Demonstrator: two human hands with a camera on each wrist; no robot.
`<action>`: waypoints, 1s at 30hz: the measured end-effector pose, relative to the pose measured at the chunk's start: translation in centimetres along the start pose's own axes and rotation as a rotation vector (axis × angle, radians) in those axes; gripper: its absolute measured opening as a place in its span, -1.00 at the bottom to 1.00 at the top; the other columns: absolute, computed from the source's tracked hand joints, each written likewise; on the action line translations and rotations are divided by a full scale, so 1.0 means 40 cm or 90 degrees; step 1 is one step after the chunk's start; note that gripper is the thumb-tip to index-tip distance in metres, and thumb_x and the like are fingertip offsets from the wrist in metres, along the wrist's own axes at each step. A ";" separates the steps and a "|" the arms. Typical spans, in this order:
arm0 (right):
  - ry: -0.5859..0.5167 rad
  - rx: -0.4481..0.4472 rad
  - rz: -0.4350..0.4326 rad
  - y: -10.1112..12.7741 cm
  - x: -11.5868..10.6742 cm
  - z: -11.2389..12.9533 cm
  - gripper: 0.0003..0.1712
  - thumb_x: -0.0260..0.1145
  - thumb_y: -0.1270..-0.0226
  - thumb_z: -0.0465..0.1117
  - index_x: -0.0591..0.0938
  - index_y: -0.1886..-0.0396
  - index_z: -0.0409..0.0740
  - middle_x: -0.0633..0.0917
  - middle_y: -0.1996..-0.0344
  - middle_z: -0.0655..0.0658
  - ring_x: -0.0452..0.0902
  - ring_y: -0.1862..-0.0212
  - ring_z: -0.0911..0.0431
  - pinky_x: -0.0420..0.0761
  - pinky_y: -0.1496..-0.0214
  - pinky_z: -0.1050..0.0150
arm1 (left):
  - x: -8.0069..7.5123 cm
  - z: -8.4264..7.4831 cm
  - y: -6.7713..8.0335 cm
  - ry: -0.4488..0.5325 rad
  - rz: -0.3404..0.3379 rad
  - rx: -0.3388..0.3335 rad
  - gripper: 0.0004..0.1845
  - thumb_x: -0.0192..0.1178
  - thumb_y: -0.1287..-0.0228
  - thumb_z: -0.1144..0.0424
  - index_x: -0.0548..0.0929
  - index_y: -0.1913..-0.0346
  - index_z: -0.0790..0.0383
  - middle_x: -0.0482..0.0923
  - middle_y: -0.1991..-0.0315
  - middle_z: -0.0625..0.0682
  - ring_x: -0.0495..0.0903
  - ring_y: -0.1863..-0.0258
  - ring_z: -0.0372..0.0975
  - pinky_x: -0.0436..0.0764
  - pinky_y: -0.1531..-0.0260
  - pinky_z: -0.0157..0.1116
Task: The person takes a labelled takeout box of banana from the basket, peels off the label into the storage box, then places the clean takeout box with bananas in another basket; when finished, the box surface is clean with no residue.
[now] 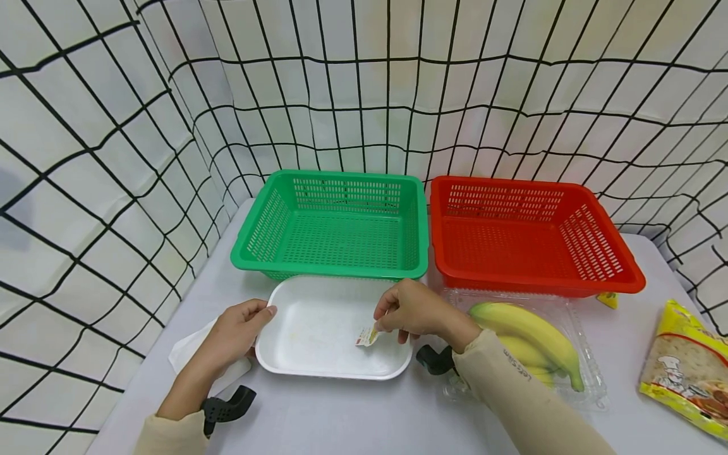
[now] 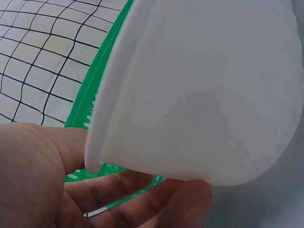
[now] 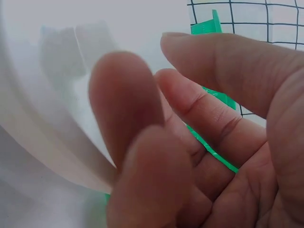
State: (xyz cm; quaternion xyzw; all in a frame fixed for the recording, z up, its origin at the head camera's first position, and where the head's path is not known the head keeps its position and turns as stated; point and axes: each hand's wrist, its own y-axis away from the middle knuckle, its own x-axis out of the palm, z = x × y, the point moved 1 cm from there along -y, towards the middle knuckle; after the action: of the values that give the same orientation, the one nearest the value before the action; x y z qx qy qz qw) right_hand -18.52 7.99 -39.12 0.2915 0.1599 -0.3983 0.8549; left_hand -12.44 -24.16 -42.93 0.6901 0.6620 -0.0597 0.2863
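One shallow white foam tray (image 1: 307, 344), round-cornered: gripped at its left rim by the left hand (image 1: 241, 330), thumb above, fingers beneath. One small printed white-and-yellow label (image 1: 366, 337): pinched at its upper right end by the right hand's (image 1: 411, 308) fingertips, over the tray's right half. One green perforated plastic basket (image 1: 347, 234): placed just behind.
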 end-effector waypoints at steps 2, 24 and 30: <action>-0.002 0.000 -0.002 0.004 -0.003 0.002 -0.95 0.53 -0.28 -0.27 0.79 0.32 -0.08 0.77 0.45 -0.14 0.62 0.61 0.08 0.50 0.58 0.34 | 0.000 0.000 0.000 -0.002 -0.001 0.001 -0.52 0.08 -0.63 0.08 0.53 -0.28 0.46 0.68 0.17 0.21 0.68 0.41 -0.10 0.69 0.53 -0.18; 0.028 -0.071 -0.050 0.052 -0.037 -0.007 -0.76 0.51 -0.34 -0.09 0.81 0.08 -0.09 0.78 0.23 0.08 0.60 0.13 0.08 0.68 0.16 0.23 | -0.007 0.001 0.009 -0.066 -0.036 0.060 -0.53 0.15 -0.59 0.07 0.56 -0.31 0.38 0.63 0.01 0.22 0.65 0.28 -0.12 0.68 0.48 -0.25; 0.023 -0.074 -0.048 0.057 -0.040 -0.015 -0.74 0.51 -0.34 -0.09 0.80 0.06 -0.10 0.79 0.21 0.06 0.62 0.13 0.09 0.69 0.14 0.22 | -0.002 -0.005 0.011 -0.083 -0.053 0.070 -0.55 0.15 -0.59 0.10 0.59 -0.29 0.38 0.65 0.04 0.23 0.66 0.31 -0.12 0.69 0.50 -0.25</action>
State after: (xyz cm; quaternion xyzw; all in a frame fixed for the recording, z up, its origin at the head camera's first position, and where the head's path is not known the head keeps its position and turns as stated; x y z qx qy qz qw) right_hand -17.81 10.48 -37.94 0.2423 0.2091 -0.4151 0.8517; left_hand -12.10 -24.11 -42.60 0.6711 0.6659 -0.1526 0.2880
